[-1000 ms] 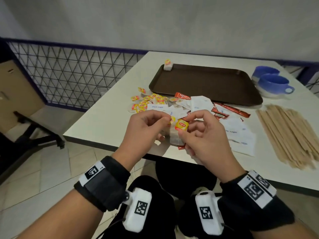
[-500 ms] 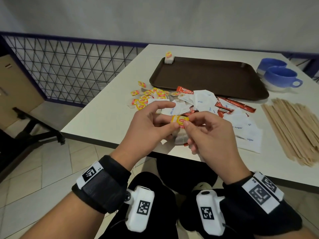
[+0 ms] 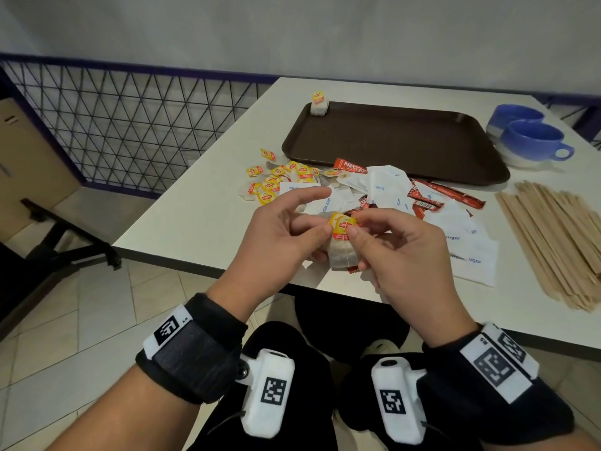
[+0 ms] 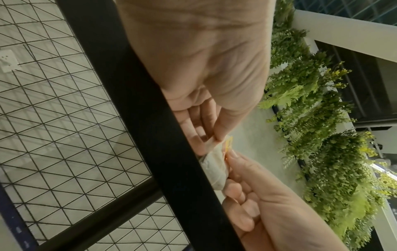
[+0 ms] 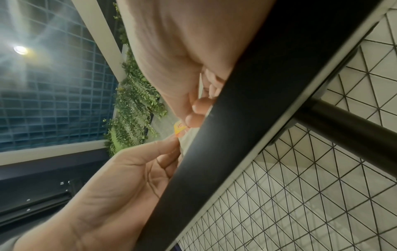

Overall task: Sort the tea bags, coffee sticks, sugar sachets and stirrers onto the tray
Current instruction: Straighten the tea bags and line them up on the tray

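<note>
The tea bag [image 3: 341,252] is held above the table's [image 3: 195,219] near edge, long axis upright, yellow tag [image 3: 341,225] uppermost. It is pinched by the left hand [image 3: 286,232] and right hand [image 3: 400,249], probably so the tag can be tidied before the tray [image 3: 406,148] is reached.

Left hand [image 3: 286,229] and right hand [image 3: 395,245] meet fingertip to fingertip, each in a pinching grip.
</note>
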Demonstrator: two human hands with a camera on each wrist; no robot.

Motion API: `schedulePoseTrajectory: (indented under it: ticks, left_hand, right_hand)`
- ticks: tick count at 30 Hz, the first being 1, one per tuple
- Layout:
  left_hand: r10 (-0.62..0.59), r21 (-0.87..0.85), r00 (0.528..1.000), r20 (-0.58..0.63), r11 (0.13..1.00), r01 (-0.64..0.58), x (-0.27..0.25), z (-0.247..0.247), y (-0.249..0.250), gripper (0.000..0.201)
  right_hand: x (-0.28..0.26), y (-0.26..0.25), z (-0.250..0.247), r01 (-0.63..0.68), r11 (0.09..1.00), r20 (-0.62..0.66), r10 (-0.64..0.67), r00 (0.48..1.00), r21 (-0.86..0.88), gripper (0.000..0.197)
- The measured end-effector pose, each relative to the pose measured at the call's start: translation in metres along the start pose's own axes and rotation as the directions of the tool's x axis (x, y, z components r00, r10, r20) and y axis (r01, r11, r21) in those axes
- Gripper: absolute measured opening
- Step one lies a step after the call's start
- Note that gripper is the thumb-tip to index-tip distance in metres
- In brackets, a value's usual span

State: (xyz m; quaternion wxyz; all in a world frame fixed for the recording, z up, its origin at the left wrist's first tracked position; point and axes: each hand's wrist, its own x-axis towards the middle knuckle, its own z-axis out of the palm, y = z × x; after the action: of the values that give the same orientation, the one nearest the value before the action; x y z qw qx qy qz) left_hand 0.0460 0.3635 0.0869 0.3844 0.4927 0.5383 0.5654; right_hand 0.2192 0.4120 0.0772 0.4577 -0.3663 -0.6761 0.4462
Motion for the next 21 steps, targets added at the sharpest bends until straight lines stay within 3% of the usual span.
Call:
schedulePoseTrajectory:
  ticks: [14,19,21]
  left_hand:
    - [0.051,0.025,0.999,0.011,0.998,-0.052,-0.001,0.003,-0.001,0.052]
    - [0.084,0.034,0.996,0.016,0.996,-0.085,-0.004,0.003,0.000,0.051]
    - [0.093,-0.004,0.996,-0.002,0.996,-0.093,-0.005,0.002,0.000,0.052]
  right_hand:
    - [-0.001,0.000,0.003,0.032,0.990,-0.035,-0.038,0.999,-0.139,0.012]
    - [0.007,-0.015,0.001,0.080,0.919,0.078,-0.054,0.996,-0.387,0.004]
    - [0.014,-0.022,-0.001,0.071,0.916,0.106,-0.031,0.994,-0.395,0.002]
